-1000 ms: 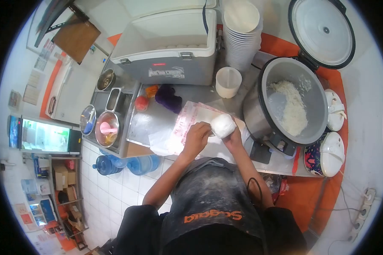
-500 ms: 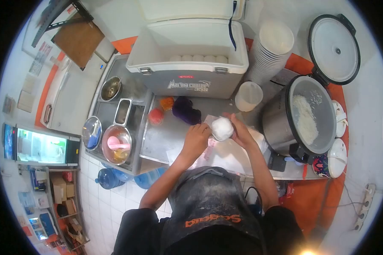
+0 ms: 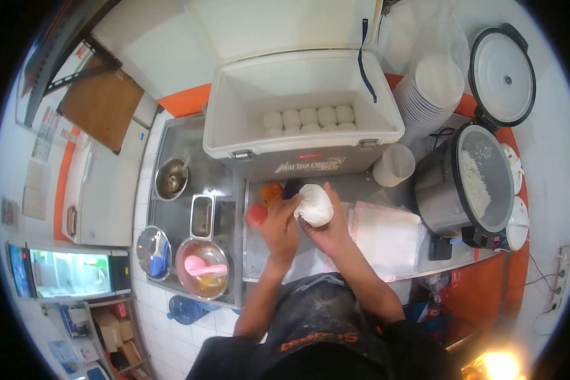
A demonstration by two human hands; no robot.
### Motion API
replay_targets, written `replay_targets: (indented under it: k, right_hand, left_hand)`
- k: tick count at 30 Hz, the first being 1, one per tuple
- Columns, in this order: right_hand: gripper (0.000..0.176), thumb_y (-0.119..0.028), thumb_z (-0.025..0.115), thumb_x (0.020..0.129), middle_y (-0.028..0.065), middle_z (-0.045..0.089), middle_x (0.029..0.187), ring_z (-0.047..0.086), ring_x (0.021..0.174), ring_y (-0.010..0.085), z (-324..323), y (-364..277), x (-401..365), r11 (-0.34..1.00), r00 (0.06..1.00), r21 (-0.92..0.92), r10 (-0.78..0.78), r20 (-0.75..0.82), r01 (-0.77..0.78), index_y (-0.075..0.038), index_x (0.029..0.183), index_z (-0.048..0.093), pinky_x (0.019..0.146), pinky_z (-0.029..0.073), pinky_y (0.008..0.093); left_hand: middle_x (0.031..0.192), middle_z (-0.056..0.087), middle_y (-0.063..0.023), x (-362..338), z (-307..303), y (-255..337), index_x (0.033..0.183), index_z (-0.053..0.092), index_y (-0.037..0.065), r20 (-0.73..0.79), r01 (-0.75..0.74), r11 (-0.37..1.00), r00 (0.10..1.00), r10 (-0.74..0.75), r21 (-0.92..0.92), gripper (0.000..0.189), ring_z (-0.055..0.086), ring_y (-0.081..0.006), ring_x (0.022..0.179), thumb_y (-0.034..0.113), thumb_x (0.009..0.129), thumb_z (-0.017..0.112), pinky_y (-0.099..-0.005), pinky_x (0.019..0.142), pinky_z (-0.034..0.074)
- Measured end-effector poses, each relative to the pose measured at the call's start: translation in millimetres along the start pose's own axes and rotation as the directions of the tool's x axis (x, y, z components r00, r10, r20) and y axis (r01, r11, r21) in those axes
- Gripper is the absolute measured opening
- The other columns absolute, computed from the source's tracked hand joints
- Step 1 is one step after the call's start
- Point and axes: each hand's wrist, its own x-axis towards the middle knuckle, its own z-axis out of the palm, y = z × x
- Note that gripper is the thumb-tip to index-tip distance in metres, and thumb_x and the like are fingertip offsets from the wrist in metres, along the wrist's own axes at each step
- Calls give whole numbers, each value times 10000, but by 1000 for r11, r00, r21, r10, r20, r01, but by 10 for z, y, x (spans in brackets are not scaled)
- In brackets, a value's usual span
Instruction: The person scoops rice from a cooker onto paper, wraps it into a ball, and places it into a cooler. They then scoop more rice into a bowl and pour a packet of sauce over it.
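A white wrapped rice ball [image 3: 314, 204] sits between both my hands, just in front of the open cooler. My right hand [image 3: 328, 229] cups it from below and the right. My left hand [image 3: 278, 223] presses against its left side. The white cooler box [image 3: 234, 126] stands open behind, with two rows of similar white wrapped balls [image 3: 309, 119] along its near inside wall. A stack of printed plastic wrappers [image 3: 386, 231] lies on the steel counter to the right of my hands.
An open rice cooker [image 3: 472, 183] with white rice stands at the right, its lid raised. Stacked white bowls [image 3: 430, 95] and a white cup [image 3: 392, 166] are beside the cooler. Steel pots and a bowl with a pink scoop [image 3: 201, 266] sit at left. A red item [image 3: 256, 213] lies by my left hand.
Both hands carried the white ball left and forward, away from the wrappers toward the cooler. The view tilted so the cooler's inside and its rows of balls now show.
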Motion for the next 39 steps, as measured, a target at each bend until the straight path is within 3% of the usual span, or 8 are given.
replay_targets:
  k: [4,6,8,14,19,21,30,39]
  right_hand:
    - [459,-535,556,1022,86,673,1158,665,1066,241,343,13,238,972,971,15,-235,48,234,-138,1245,613,921,544,409]
    - [493,-541,527,1034,94,663,1185,660,1079,239,635,-54,232,934,939,-93,-343,39,345,-114,1272,596,946,533,400]
    - [528,-546,499,1046,101,652,1212,654,1092,237,938,-124,254,874,894,-195,-446,40,445,-91,1299,580,970,521,391]
    - [747,-585,359,1079,122,394,1586,417,1417,234,1375,-547,885,162,405,-421,-699,589,893,-72,1613,256,1159,349,381]
    - [863,-641,459,1025,131,221,1698,334,1498,307,1013,-1022,876,357,450,-275,-726,520,893,-93,1637,197,1191,314,481]
    - [799,-588,464,1051,149,236,1686,389,1463,298,631,-1012,832,444,467,-180,-709,529,878,-61,1619,269,1174,373,470]
    - [765,-584,525,1030,168,438,1588,638,1204,275,-651,-850,464,590,796,-560,-553,245,582,-11,1530,444,1010,516,394]
    - [782,-585,610,988,163,464,1570,644,1181,257,-981,-965,565,680,884,-580,-433,175,448,-8,1501,486,980,522,383]
  left_hand:
    - [1283,684,-188,193,113,25,1400,597,-1,-61,-63,979,995,76,196,567,643,-325,1151,-90,840,565,-411,1043,429]
    - [1363,624,-171,351,165,184,1513,448,-4,25,209,883,975,-219,-420,622,612,-298,1226,-9,909,597,-413,1122,382]
    - [1379,601,-159,699,121,283,1530,393,-14,51,206,833,976,-211,-514,644,597,-289,1244,80,938,630,-410,1130,383]
    - [1189,687,-118,2378,-87,164,1309,606,-33,340,525,642,851,-400,-559,470,670,-195,1078,280,972,706,-339,955,530]
    - [1240,685,-117,3596,123,-1312,1338,602,-27,601,627,760,678,-424,-171,647,686,-223,1065,400,891,792,-375,839,597]
    - [1253,681,-120,3764,217,-1928,1350,600,-12,606,487,779,499,-620,396,754,691,-256,1080,447,807,850,-414,802,618]
    - [1452,563,-234,3153,843,-4615,1453,503,-36,397,153,599,618,-678,786,977,573,-380,1308,466,711,892,-437,1038,523]
    - [1377,537,-365,3090,862,-3805,1378,480,-136,308,201,560,665,-681,804,640,534,-450,1301,340,979,633,-472,1081,452]
